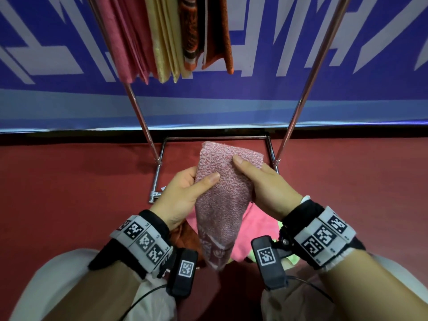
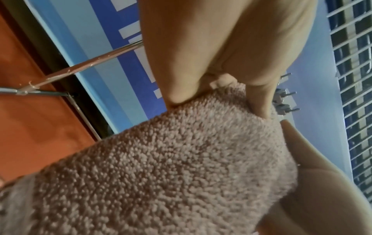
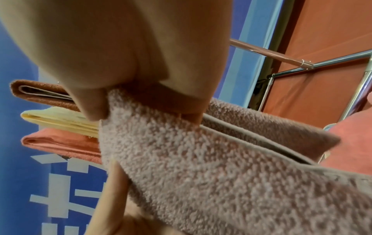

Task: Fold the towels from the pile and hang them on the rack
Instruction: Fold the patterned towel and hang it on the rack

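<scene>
Left arm: forearm comes in from the lower left, wrist bent inward, left hand [image 1: 183,193] at the towel's left edge.
Right arm: forearm comes in from the lower right, right hand [image 1: 266,188] at the towel's right edge, a little higher than the left.
Towel place: the folded mottled pink towel [image 1: 222,205] is held in the air above the pile [image 1: 257,228], in front of the base of the rack [image 1: 139,112].
Towel axis: long axis runs away from the person; the squared far end points at the rack base and the narrow banded end hangs free over the pile.
Left grip: thumb [image 1: 208,179] lies across the near face with the fingers curled behind, pinching the towel.
Right grip: thumb [image 1: 240,162] presses near the top edge with the fingers wrapped behind; the right wrist view shows the folded layers caught between them.
Rack load: a pink [image 1: 125,38], a yellow [image 1: 166,42] and two orange towels [image 1: 203,31] hang folded side by side.
Pile: pink, green and rust cloth lies on the red surface [image 1: 69,181].
</scene>
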### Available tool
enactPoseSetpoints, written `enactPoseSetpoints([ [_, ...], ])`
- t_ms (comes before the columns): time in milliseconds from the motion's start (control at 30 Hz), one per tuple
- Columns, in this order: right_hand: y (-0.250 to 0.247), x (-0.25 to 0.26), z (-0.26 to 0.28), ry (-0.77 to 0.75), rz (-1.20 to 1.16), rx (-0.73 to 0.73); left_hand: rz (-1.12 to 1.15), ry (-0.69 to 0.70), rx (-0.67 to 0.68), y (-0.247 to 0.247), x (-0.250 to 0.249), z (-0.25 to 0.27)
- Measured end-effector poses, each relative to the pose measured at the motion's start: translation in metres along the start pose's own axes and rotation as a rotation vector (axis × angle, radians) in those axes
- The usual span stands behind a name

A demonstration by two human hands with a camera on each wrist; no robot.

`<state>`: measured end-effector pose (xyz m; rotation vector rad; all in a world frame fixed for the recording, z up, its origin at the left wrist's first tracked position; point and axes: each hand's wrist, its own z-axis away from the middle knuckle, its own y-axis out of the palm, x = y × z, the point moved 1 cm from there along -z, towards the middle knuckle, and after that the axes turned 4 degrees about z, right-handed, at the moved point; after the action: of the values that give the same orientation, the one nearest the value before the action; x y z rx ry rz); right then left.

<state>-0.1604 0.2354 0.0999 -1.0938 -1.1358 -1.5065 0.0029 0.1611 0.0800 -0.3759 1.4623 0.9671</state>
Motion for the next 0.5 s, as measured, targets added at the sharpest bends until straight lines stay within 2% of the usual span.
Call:
enactPoseSetpoints([
  [133,0.002,-0.004,0.001,0.042,-0.01,0.132,0.047,0.004,0.057,0.0,0.002,0.002],
  [300,-0.003,0.006,0.001,-0.018,-0.162,0.031,0.001,-0.014,0.045,0.001,0.003,-0.002],
  [500,-0.006,0.02,0.006,0.002,-0.372,0.066,-0.187,-0.137,0.115,-0.011,0.02,0.0],
])
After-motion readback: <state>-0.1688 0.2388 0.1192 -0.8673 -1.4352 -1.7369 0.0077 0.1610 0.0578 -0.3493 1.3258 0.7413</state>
